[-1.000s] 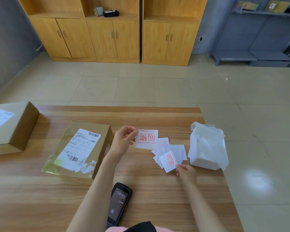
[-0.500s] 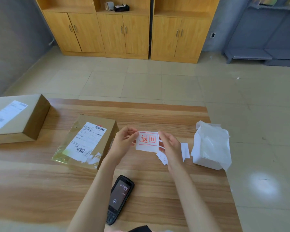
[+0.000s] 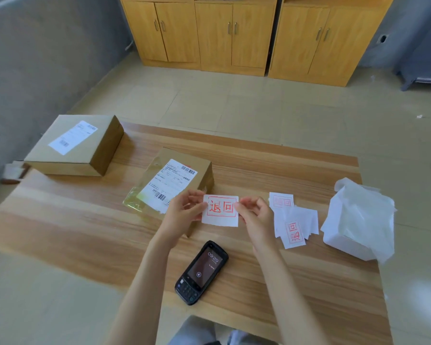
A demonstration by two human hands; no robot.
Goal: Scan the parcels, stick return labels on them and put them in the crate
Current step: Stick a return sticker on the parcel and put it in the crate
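Head view: the right hand, a second ago down at the loose labels, now joins the left hand. Both pinch one return label by its side edges, held above the worktop beside the nearer parcel. Peeling the backing looks the likely next step. The label is white, stamped with boxed red characters.

Two parcels lie on the surface: the far parcel and the near parcel. One scanner. One label sits between two hands, the left hand and the right hand. The pile shows two printed faces (its blank slips overlap too much to count). One white box. Six cabinet doors.
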